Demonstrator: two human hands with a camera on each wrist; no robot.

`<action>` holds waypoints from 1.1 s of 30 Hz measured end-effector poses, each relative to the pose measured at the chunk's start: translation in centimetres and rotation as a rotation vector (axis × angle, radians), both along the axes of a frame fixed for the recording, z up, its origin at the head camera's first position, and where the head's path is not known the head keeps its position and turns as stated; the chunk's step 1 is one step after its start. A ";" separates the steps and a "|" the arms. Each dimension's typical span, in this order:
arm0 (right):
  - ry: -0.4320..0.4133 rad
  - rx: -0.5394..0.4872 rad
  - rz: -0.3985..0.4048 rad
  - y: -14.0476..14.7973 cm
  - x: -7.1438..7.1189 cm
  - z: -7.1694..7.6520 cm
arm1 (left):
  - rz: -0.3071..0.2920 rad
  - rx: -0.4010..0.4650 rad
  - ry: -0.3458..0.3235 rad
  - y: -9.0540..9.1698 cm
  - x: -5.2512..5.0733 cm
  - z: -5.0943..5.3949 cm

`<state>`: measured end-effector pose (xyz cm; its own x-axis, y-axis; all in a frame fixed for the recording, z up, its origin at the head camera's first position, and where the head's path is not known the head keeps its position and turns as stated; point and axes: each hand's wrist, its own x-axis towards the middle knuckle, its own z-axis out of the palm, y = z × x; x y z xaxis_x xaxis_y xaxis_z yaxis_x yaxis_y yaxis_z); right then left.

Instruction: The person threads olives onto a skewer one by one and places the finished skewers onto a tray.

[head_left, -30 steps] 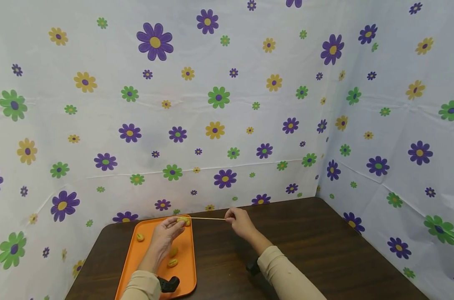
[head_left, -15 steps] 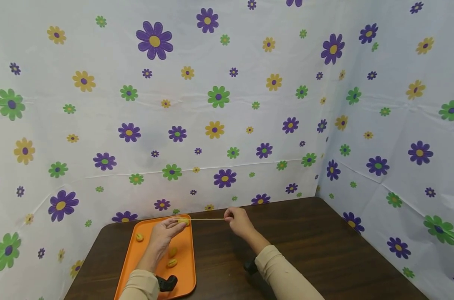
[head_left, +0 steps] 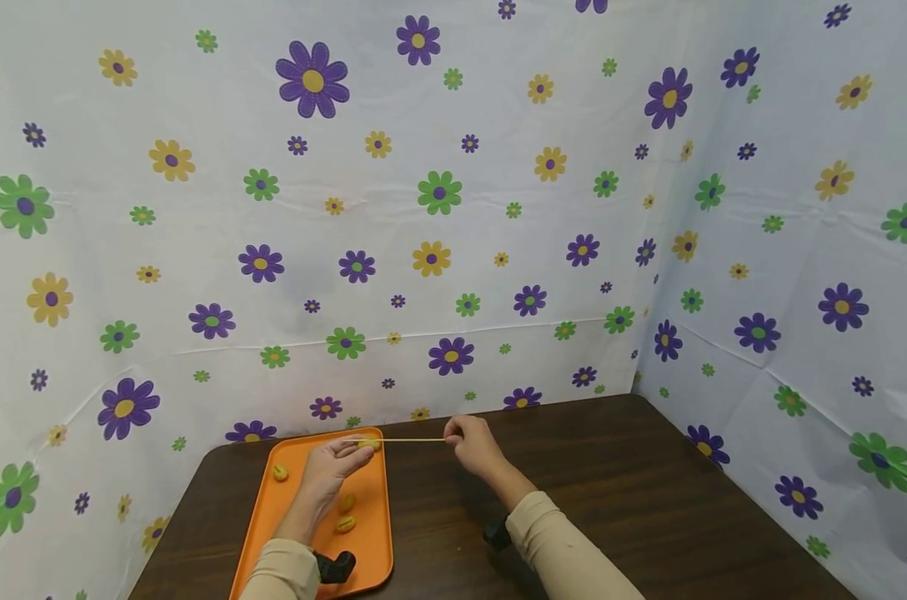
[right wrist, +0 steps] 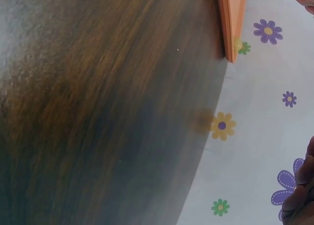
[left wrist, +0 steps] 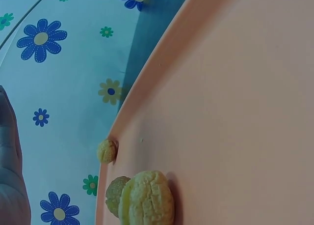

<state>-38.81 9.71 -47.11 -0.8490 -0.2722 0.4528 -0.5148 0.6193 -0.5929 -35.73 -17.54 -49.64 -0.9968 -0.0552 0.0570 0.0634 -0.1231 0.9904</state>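
Note:
In the head view a thin pale stick runs level between the two hands, above the far end of an orange tray. My right hand pinches its right end with curled fingers. My left hand meets the other end between thumb and fairly straight fingers, palm turned inward. A yellowish walnut-shaped cookie shows beside the left fingertips; I cannot tell whether they touch it. In the left wrist view, only part of the left hand appears, and a cookie with two ridged halves lies on the tray.
More cookies lie on the tray: one at its left side and two nearer the front, including a split-looking cookie. Right of the tray the dark wooden table extends. A white flower-printed cloth hangs behind and at the right.
My right hand has shifted slightly left, and the stick lies a little more level. My left hand stays almost in place; the cookies on the tray have not moved.

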 end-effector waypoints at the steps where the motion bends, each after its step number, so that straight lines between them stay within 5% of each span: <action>1: -0.004 -0.001 -0.001 0.0 0.0 0.0 | -0.002 0.000 0.000 0.0 0.0 0.0; 33: -0.030 0.021 0.021 -0.5 0.3 1.0 | -0.011 -0.003 0.025 0.9 0.4 0.1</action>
